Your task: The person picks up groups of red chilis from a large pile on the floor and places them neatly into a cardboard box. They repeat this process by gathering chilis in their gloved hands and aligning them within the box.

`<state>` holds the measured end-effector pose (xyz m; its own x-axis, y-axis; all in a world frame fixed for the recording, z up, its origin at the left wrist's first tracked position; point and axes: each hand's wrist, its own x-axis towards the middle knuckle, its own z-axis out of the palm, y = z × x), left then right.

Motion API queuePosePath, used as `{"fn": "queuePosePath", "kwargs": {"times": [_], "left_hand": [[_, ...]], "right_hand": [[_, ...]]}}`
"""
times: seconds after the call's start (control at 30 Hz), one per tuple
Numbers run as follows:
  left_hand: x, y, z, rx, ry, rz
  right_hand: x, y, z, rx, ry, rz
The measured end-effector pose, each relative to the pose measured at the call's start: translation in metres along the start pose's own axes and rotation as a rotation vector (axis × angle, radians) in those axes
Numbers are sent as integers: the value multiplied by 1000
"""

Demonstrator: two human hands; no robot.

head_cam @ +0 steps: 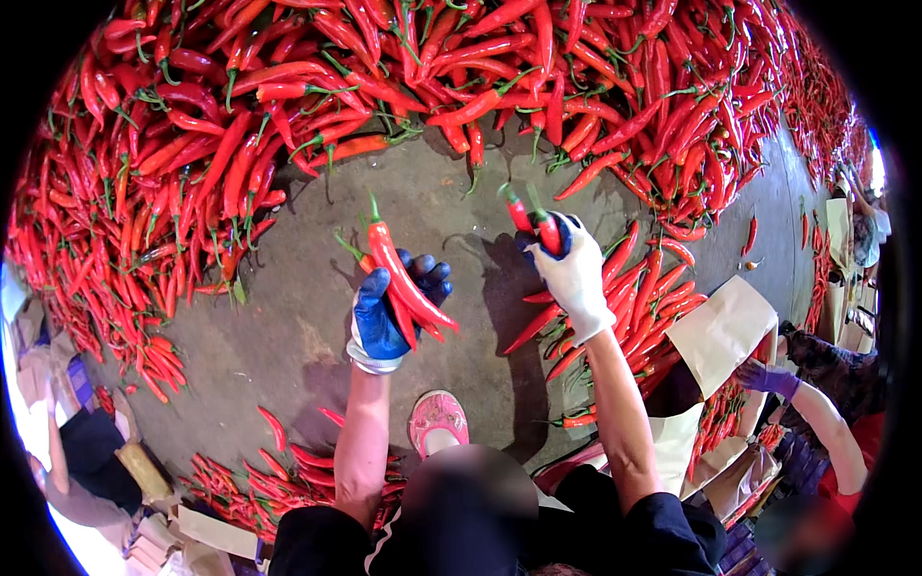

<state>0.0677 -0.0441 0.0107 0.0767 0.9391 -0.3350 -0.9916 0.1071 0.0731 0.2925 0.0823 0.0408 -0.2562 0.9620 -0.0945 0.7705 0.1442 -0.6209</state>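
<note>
My left hand (385, 317), in a white glove with a blue coated palm, is turned palm up. Several red chilli peppers (409, 277) with green stems lie across that palm, and my thumb presses on them. My right hand (573, 270), gloved the same way, is closed around red chillies (549, 234); two stem ends stick out past the fingers. Their lower parts are hidden by the glove. Beneath and beside my right forearm, a bunch of chillies (641, 302) rests near an open paper-lined box (673, 378).
A large heap of red chillies (461, 54) curves around the far side of the concrete floor (288, 338). A smaller pile (310, 468) lies by my left elbow, near my pink shoe (438, 417). At right, a co-worker's purple-gloved hand (767, 378) touches brown paper (727, 331). Another person's arm (57, 446) shows at left.
</note>
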Motion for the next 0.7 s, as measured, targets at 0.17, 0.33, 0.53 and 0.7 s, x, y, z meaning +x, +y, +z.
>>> {"fn": "queuePosePath", "kwargs": {"times": [0.17,0.33,0.53,0.7], "left_hand": [[11,17,0,60,-67,4],[44,28,37,292,-65,102],[121,33,90,771,3,195],[191,17,102,1247,154,110]], "right_hand": [[-12,-8,-6,1152,-328,590],[-3,-8,3,1397,-255,693],[66,-22,-9,1020,205,335],[134,4,5,136,353,348]]}}
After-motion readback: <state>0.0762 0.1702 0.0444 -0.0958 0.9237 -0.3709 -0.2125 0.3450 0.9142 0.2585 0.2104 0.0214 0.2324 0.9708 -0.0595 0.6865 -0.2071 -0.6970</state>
